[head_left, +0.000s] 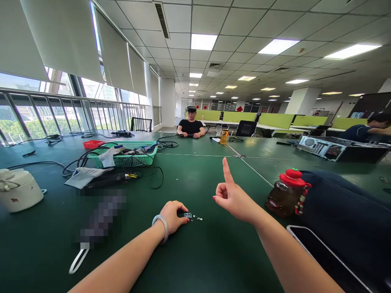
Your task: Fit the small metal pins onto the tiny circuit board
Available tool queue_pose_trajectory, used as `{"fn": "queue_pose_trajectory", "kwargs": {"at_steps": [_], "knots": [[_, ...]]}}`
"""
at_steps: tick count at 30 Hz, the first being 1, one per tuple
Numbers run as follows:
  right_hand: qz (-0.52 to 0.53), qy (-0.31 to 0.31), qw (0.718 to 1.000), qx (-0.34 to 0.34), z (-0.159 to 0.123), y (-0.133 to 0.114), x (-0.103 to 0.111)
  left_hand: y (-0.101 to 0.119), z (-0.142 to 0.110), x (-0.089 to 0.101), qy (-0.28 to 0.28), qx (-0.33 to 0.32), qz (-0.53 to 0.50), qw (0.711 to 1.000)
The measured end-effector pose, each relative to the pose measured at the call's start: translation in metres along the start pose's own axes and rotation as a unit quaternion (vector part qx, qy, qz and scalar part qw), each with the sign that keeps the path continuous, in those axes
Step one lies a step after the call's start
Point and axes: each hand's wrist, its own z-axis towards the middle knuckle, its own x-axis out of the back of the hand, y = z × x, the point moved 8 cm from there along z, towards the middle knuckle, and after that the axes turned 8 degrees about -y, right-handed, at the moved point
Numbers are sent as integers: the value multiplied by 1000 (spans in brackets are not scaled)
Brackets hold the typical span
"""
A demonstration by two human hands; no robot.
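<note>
My left hand (172, 216) rests on the green table (195, 244) with its fingers curled, pinching a small dark electronic part (187, 215). Tiny white bits (198, 218) lie just right of that part. My right hand (231, 194) is raised above the table, index finger pointing straight up and the other fingers folded in, holding nothing. A pale bangle circles my left wrist.
A jar with a red lid (287, 194) and a dark bag (345, 211) stand at the right, a phone (324, 252) near me. A green basket (128, 154) with cables, a white cooker (18, 189) and a computer case (330, 147) are around. A person (191, 125) sits opposite.
</note>
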Motion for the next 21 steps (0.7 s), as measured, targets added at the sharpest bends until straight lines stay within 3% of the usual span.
{"fn": "queue_pose_trajectory", "kwargs": {"at_steps": [7, 16, 21], "knots": [[-8, -54, 996, -66, 10, 41, -10, 0, 2, 0, -9, -4, 1, 1000], [-13, -62, 994, -92, 11, 50, -12, 1, 1, 1, -8, -2, 6, 1000], [-23, -46, 997, -61, 8, 38, -7, 0, 1, 0, -12, 3, 7, 1000]]}}
